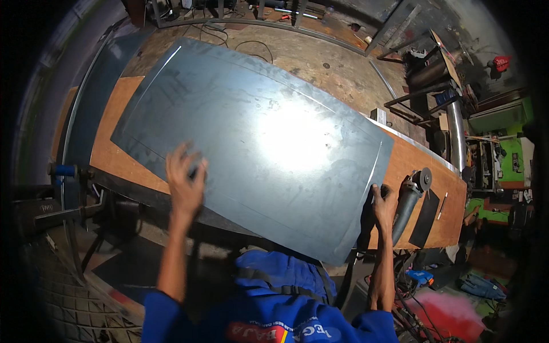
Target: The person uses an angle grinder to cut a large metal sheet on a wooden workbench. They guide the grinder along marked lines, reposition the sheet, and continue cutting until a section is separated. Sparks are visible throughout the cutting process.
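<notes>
A large dark grey metal sheet [229, 126] lies slantwise over the wooden board in front of me, with pale lines marked near its edges and a bright glare right of its middle. Over its near left part is my left hand [186, 177], fingers apart and slightly bent, holding nothing; whether it touches the sheet is unclear. My right hand [385, 203] grips the sheet's right edge, thumb on top, other fingers partly hidden. Dark shadow shows beneath that edge. Just right of this hand rests an angle grinder [407, 200] with its disc upward.
The brown wooden board [452, 197] carries a black flat piece [424, 220] and a thin white stick [442, 206]. Another metal sheet [100, 86] stands at the left, near a blue-handled clamp [62, 170]. Metal frames [423, 97] stand far right; cables [251, 46] lie behind.
</notes>
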Tool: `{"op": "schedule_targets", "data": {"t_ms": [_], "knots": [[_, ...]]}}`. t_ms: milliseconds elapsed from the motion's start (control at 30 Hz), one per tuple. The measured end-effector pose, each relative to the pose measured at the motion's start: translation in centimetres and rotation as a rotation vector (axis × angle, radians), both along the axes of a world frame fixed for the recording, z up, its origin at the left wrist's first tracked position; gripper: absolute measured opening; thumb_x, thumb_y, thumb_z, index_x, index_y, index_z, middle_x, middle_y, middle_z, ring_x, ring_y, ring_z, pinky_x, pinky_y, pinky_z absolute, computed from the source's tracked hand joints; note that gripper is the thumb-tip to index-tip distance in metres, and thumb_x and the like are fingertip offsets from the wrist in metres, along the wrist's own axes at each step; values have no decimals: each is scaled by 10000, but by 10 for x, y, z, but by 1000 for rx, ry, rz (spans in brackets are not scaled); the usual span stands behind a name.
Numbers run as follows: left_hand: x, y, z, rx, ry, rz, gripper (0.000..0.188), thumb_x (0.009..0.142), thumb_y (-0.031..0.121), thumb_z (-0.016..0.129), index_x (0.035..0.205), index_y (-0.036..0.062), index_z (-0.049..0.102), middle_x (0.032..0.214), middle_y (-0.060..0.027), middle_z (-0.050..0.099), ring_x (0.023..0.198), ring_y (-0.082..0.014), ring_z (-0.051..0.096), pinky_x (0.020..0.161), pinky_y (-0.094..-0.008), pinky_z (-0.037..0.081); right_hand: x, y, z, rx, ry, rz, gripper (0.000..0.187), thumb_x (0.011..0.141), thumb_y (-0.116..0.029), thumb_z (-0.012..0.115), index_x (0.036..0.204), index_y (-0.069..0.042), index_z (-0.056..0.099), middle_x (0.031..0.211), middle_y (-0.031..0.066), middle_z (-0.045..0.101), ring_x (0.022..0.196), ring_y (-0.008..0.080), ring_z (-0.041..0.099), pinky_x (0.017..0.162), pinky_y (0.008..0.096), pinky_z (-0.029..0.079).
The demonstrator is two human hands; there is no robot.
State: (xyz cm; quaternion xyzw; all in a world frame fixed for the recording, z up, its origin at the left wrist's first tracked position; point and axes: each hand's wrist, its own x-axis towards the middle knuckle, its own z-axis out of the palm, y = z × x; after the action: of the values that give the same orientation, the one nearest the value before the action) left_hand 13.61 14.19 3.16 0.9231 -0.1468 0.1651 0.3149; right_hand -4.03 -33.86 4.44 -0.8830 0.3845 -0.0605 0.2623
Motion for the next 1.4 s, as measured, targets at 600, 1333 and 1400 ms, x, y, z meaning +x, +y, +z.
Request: {"op": "schedule_targets", "data": {"t_ms": [600,1333,1400], "knots": [[-213,-97,-68,-122,180,78,832,655,632,913,1282,114,734,1610,-202,451,1575,-435,307,1234,-797,97,-109,-112,4,247,-76,-241,808,908,-512,817,1364,108,572,1162,223,693,998,310,713,831,427,573],[-279,-141,-70,197,391,-110,1138,931,621,696,1679,-43,155,1722,-369,98,1605,-538,108,1283,-673,84,-188,-60,36,1153,-404,-331,632,891,-440,683,1333,-11,539,1073,129,689,890,257,714,731,380,644],[-277,-140,-69,139,332,-29,1180,900,619,740,1677,-50,154,1719,-377,89,1606,-537,109,1286,-665,85,-191,-36,36,1277,-522,-335,604,897,-347,723,1352,-6,521,1102,180,692,929,285,721,761,414,637]]}}
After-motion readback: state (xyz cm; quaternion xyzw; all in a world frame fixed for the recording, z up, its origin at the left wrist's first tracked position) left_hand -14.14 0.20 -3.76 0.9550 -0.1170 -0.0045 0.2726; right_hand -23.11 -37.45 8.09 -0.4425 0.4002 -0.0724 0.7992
